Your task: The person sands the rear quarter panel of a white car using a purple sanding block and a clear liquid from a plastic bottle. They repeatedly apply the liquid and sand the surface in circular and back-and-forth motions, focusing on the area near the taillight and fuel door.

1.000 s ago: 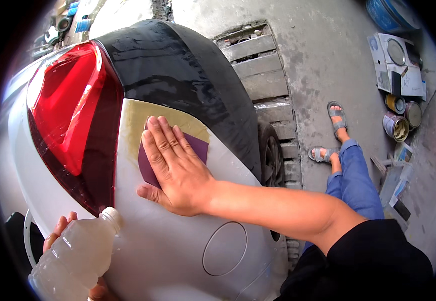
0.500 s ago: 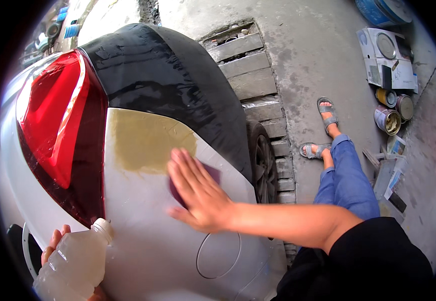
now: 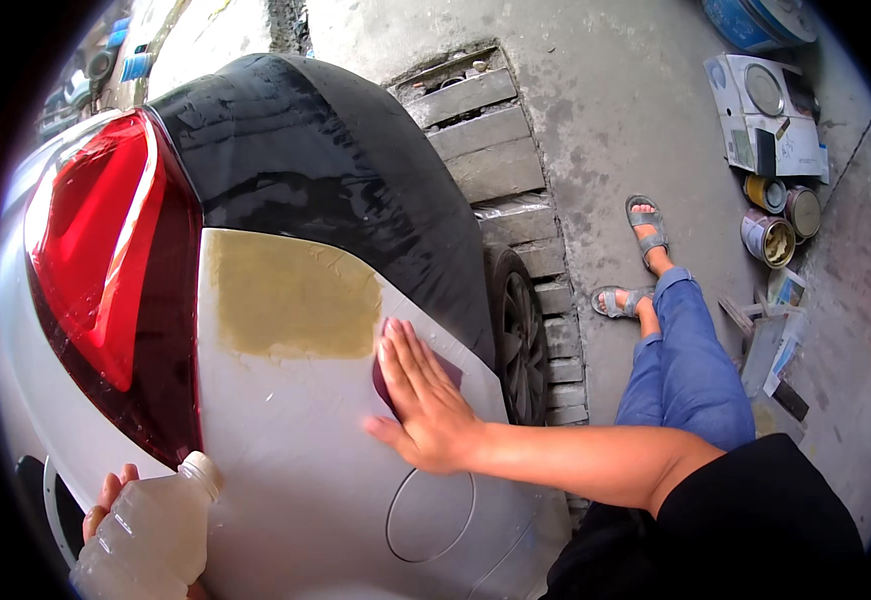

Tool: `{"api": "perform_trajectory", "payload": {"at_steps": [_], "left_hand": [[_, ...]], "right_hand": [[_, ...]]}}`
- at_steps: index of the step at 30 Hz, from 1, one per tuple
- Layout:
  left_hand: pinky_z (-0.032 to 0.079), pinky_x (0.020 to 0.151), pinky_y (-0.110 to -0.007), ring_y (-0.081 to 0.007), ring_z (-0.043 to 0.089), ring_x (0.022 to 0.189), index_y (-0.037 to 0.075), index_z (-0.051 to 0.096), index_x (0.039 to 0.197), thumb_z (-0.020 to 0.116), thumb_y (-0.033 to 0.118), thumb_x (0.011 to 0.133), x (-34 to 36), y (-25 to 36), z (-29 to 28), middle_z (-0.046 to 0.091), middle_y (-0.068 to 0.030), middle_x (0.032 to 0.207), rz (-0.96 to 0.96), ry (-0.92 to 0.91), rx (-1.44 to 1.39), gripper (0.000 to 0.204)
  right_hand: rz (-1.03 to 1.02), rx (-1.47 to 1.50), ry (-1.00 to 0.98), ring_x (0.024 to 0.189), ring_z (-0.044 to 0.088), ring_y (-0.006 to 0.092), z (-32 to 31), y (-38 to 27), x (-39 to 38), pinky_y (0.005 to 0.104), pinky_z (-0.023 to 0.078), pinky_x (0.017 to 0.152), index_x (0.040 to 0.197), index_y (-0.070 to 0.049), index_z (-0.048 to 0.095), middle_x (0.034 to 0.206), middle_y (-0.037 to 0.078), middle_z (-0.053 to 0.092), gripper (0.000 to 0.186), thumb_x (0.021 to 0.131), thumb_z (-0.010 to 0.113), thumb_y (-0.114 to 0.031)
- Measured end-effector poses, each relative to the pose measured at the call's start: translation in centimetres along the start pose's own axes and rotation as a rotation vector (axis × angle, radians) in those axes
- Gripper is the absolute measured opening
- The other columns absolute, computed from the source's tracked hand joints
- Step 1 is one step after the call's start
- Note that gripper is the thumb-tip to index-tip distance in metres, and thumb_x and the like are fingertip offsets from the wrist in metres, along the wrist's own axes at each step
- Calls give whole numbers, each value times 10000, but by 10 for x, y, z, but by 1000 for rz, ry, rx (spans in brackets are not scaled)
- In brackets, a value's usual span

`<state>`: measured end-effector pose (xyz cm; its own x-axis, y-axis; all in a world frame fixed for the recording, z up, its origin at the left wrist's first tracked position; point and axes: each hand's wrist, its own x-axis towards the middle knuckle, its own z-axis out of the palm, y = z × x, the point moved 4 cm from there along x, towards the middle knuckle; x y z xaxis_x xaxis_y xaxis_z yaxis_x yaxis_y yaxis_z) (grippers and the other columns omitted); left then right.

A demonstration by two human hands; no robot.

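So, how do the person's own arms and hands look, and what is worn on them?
Both hands are bare, with no gloves, rings or watch visible. The right hand leads to a bare forearm; a black sleeve begins above the elbow. Of the left hand only a few fingers show at the lower edge, so its sleeve cannot be seen.

Soft, even daylight fills the scene; it is bright with no hard shadows. The red tail light [image 3: 95,260] carries a pale streak of glare, and the black plastic sheet [image 3: 325,170] shows dull grey reflections. The concrete floor [image 3: 605,110] looks washed out and pale. The fisheye lens bends straight edges toward the rim, and a black border closes every corner. The middle is sharp; detail softens near the left edge.
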<state>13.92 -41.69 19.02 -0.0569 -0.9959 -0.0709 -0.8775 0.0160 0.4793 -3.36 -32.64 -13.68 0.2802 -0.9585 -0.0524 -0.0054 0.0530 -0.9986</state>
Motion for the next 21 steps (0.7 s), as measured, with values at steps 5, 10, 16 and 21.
{"api": "perform_trajectory", "payload": {"at_steps": [5, 10, 16, 21], "left_hand": [[388, 1116, -583, -466, 445, 1351, -20, 313, 1475, 640, 849, 700, 2, -1, 0, 394, -265, 1476, -12, 18, 14, 1209], [385, 1117, -586, -468, 435, 1360, -23, 308, 1475, 642, 842, 704, 0, 0, -2, 384, -268, 1484, -23, -11, 29, 1205], [380, 1119, -592, -469, 409, 1382, -24, 278, 1491, 638, 836, 713, -3, -3, -3, 361, -264, 1511, -23, 9, -7, 1213], [379, 1122, -591, -462, 401, 1392, -34, 249, 1502, 617, 850, 717, -6, -4, -8, 354, -256, 1521, -38, 16, -40, 1238]], "right_hand": [[43, 30, 54, 1526, 27, 451, -13, -17, 87, 515, 52, 1244, 1536, 133, 77, 1614, 345, 60, 846, 1045, 391, -479], [59, 50, 16, 1524, 53, 455, -11, 8, 18, 499, 66, 1247, 1530, 143, 97, 1612, 345, 81, 802, 1049, 365, -440], [44, 142, 23, 1524, 64, 454, -18, -3, 86, 482, 98, 1246, 1528, 135, 152, 1619, 330, 86, 745, 1044, 373, -386], [63, 137, -12, 1536, 52, 420, -10, 28, 24, 472, 94, 1247, 1543, 117, 129, 1633, 302, 82, 765, 1023, 410, -370]]}}
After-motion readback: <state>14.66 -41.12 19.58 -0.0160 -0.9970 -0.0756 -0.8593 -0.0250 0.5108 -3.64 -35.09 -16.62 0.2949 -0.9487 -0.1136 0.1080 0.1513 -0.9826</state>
